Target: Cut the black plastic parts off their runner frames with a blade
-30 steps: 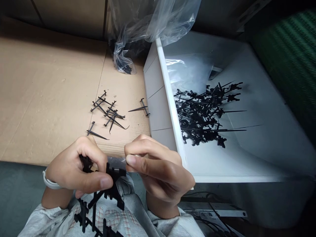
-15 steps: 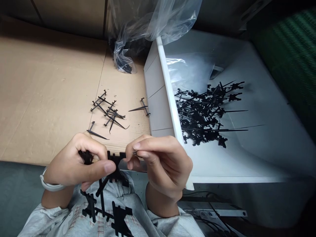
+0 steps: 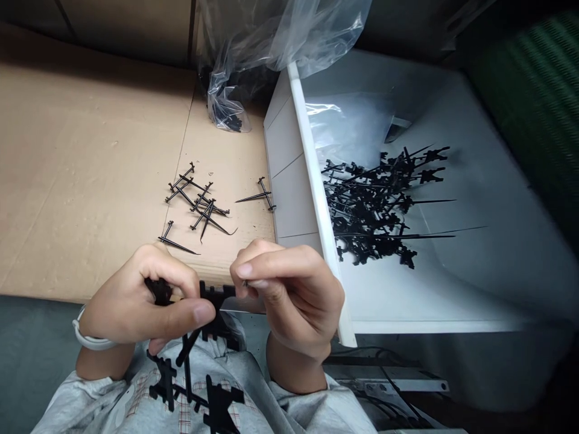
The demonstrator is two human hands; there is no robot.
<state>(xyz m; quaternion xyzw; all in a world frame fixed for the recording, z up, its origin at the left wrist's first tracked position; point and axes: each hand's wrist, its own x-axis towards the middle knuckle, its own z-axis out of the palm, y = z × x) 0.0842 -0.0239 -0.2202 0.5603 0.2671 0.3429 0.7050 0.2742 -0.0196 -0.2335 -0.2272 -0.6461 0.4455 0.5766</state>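
Note:
My left hand (image 3: 154, 301) is closed round a black plastic sprue (image 3: 221, 404) with flat notched parts on its branches. The sprue hangs down in front of my shirt, and its upper part shows between thumb and forefinger. My right hand (image 3: 289, 295) is pinched just to the right of that upper part. Something tiny shows between its thumb and forefinger, too small to name. Beyond my hands, several thin black sprue pieces (image 3: 203, 202) with pointed ends lie on the cardboard (image 3: 90, 175). A single one (image 3: 257, 196) lies apart, beside the white bin's wall.
On the right stands a white bin (image 3: 312, 157) with a heap of black plastic parts (image 3: 371, 205) and a clear plastic sheet. A clear bag (image 3: 230, 108) holding black pieces hangs at the back. Cables and a metal bar (image 3: 407, 383) lie below the bin.
Both hands stay close together at the sprue, whose upper part has shifted slightly right and down. The right hand has moved slightly left, still pinched.

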